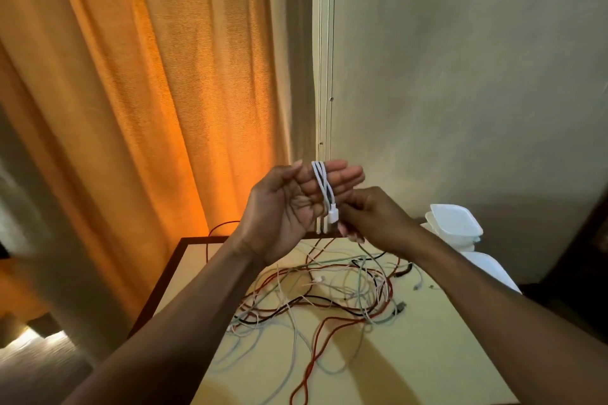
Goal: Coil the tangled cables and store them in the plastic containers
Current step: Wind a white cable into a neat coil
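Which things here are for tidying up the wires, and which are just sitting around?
For the job: white cable looped over the left hand, its plug end pinched by the right hand; tangled cables on the table; stacked plastic containers.
Just there: orange curtain; wall.

Room dim, colour cast warm. Main source sits behind the orange curtain [138, 102]: daylight through the fabric, strongest in a glowing band low and near its middle. Wall [460, 76] flat, dull grey-green, no glare. Bench [427, 371] top reads pale yellow and carries a broad, soft-edged shadow under my forearms. My left grip [289, 204] and right grip [368, 217] are underexposed; the white cable [324, 187] between them is nearly clipped. Right grip's fingertips smeared by motion. Lower-left corner blurred, with one blown-out patch. Wide-angle stretch splays the bench edges and my forearms.
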The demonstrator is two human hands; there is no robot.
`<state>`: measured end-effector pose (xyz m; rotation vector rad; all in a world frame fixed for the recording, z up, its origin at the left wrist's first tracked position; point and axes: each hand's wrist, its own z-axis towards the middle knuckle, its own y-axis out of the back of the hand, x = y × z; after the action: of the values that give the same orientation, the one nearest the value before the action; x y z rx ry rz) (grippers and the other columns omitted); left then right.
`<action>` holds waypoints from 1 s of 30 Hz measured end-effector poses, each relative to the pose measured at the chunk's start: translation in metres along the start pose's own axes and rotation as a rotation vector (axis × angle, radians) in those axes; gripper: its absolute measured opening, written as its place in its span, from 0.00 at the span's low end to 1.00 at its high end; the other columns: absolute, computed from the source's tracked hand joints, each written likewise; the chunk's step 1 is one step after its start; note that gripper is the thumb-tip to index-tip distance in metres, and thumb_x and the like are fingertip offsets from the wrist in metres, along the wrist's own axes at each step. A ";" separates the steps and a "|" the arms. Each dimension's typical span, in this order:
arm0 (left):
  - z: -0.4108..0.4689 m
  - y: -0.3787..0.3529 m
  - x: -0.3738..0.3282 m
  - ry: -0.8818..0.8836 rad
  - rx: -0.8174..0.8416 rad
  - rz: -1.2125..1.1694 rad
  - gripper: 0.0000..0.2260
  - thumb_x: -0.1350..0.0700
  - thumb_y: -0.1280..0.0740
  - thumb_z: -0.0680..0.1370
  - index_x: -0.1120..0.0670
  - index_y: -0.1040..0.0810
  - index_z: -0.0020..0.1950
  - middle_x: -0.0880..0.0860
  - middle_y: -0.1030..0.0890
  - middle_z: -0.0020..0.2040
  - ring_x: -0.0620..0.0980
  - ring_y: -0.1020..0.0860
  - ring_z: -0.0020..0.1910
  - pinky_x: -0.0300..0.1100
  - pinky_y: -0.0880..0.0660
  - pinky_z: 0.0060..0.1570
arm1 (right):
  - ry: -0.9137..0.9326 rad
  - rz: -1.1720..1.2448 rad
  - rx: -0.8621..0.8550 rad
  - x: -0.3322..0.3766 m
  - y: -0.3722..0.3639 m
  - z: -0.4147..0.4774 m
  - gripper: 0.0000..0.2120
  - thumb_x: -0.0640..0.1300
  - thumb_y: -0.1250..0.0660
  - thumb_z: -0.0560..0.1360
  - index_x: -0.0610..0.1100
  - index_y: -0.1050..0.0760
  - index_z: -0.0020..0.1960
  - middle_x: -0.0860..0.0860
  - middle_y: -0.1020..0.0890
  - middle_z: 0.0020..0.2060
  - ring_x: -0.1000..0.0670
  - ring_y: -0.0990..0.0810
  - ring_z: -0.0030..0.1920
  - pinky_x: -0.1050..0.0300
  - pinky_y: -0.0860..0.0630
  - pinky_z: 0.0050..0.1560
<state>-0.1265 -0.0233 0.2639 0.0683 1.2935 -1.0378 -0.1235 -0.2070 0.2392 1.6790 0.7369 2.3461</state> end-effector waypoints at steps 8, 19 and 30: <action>0.009 0.022 0.004 -0.053 -0.207 0.238 0.24 0.55 0.53 0.86 0.68 0.28 0.71 0.64 0.20 0.66 0.58 0.22 0.69 0.51 0.31 0.73 | 0.058 -0.620 0.060 0.017 0.001 -0.016 0.11 0.51 0.38 0.84 0.49 0.19 0.50 0.53 0.21 0.34 0.55 0.24 0.34 0.52 0.26 0.39; 0.003 0.015 0.003 0.363 -0.128 0.772 0.33 0.43 0.58 0.87 0.60 0.18 0.62 0.58 0.13 0.55 0.53 0.16 0.57 0.46 0.25 0.60 | 0.315 -1.128 0.114 0.070 0.031 -0.017 0.11 0.51 0.38 0.83 0.49 0.19 0.59 0.56 0.28 0.44 0.56 0.30 0.44 0.68 0.40 0.37; -0.018 0.021 0.019 0.433 0.105 0.552 0.38 0.39 0.57 0.83 0.71 0.23 0.64 0.68 0.17 0.58 0.63 0.18 0.60 0.54 0.28 0.63 | 0.339 -0.648 -0.084 0.063 0.058 0.027 0.03 0.42 0.25 0.75 0.45 0.14 0.48 0.57 0.18 0.40 0.66 0.20 0.39 0.74 0.28 0.37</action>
<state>-0.1280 -0.0122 0.2320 0.7235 1.4870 -0.6251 -0.1126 -0.2237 0.3266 0.8275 1.0307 2.1416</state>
